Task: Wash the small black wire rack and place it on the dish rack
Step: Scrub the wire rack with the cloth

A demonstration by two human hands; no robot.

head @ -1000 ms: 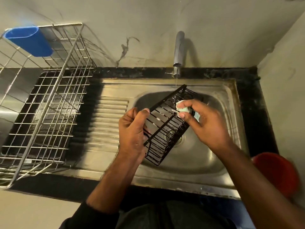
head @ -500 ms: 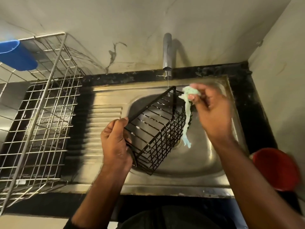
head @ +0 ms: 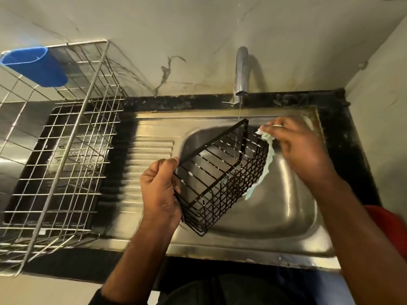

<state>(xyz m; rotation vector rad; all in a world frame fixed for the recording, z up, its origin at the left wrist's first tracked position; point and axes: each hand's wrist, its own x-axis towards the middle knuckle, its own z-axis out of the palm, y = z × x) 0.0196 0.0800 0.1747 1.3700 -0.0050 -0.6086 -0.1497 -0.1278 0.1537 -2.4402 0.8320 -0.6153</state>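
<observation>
Dish rack [head: 55, 150] far left on the desk, blue cup [head: 37, 66] hooked on its back corner. Left hand [head: 159, 190] fisted around the near-left edge of the black wire rack [head: 222, 175], rack tilted over the sink [head: 286, 216]. Thin stream from tap [head: 241, 71] hits its top corner. Right hand [head: 297, 148] pinches a pale green cloth [head: 265, 164] dangling against the rack's right side.

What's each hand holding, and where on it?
Left hand grips the black wire rack at its near-left end. Right hand pinches the pale green cloth by its top end.
</observation>
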